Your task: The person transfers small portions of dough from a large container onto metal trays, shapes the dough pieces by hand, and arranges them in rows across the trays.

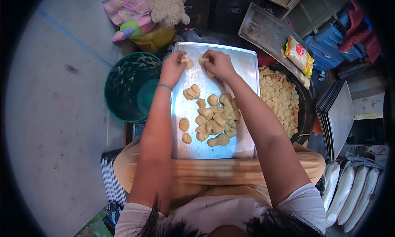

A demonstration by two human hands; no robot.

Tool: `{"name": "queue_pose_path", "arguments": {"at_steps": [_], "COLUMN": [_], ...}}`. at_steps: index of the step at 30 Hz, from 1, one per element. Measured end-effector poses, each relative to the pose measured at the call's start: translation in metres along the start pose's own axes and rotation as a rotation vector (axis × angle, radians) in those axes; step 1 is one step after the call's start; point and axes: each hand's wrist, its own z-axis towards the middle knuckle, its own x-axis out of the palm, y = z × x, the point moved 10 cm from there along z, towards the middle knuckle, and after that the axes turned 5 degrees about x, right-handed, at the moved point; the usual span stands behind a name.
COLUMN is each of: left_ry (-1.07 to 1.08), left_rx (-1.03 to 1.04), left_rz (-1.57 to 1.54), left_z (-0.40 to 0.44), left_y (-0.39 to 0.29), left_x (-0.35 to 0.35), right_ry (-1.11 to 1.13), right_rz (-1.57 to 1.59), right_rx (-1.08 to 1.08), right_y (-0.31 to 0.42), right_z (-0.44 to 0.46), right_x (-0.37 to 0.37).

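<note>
A silver metal tray (179,148) lies across my lap, carrying a heap of tan dough pieces (216,119) near its middle. Two small dough lumps (184,124) sit apart at its left side, and another clump (191,91) rests above the heap. Over the tray's far left corner, my left hand (175,66) pinches a small dough piece (189,63). Across from it, my right hand (219,65) has its fingers closed on another dough piece (202,60). The two pieces are apart. My fingers partly cover both.
Left of the tray stands a green bucket (111,93). To the right, a dark round pan (306,113) holds many dough pieces (277,97). A yellow packet (299,55) lies on a slanted baking tray (263,27). Stacked trays (337,117) and white filled bags (347,191) stand farther right.
</note>
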Motion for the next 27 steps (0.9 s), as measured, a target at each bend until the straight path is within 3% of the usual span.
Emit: {"name": "queue_pose_path", "arguments": {"at_steps": [1, 2, 5, 7, 11, 16, 20, 23, 24, 27], "left_ry": [-0.005, -0.009, 0.044, 0.105, 0.089, 0.064, 0.181, 0.248, 0.251, 0.341], "left_rx": [0.074, 0.147, 0.342, 0.484, 0.390, 0.439, 0.454, 0.540, 0.624, 0.604], "left_rz": [0.079, 0.158, 0.348, 0.500, 0.493, 0.572, 0.638, 0.642, 0.668, 0.811], "left_z": [0.011, 0.021, 0.029, 0.030, 0.041, 0.042, 0.033, 0.029, 0.028, 0.036], "left_y": [-0.004, -0.009, -0.034, -0.043, -0.027, -0.042, -0.058, -0.075, -0.078, -0.061], "left_x": [0.001, 0.003, 0.014, 0.023, 0.024, 0.039, 0.066, 0.082, 0.090, 0.114], "right_ry": [-0.107, -0.067, -0.135, -0.085, 0.121, -0.187, -0.270, -0.092, -0.163, -0.302], "right_rz": [0.094, 0.102, -0.038, -0.181, -0.321, -0.106, -0.091, -0.249, -0.120, -0.001], "right_rx": [-0.003, 0.019, -0.135, -0.106, -0.089, 0.025, -0.003, -0.068, -0.090, 0.022], "right_y": [-0.004, -0.010, 0.003, 0.003, -0.003, -0.036, -0.027, -0.039, -0.057, -0.074], "right_z": [0.006, 0.014, 0.016, -0.005, -0.033, 0.005, -0.004, -0.024, -0.021, -0.015], "right_x": [-0.009, -0.004, -0.009, -0.013, -0.019, -0.034, -0.048, -0.052, -0.057, -0.067]}}
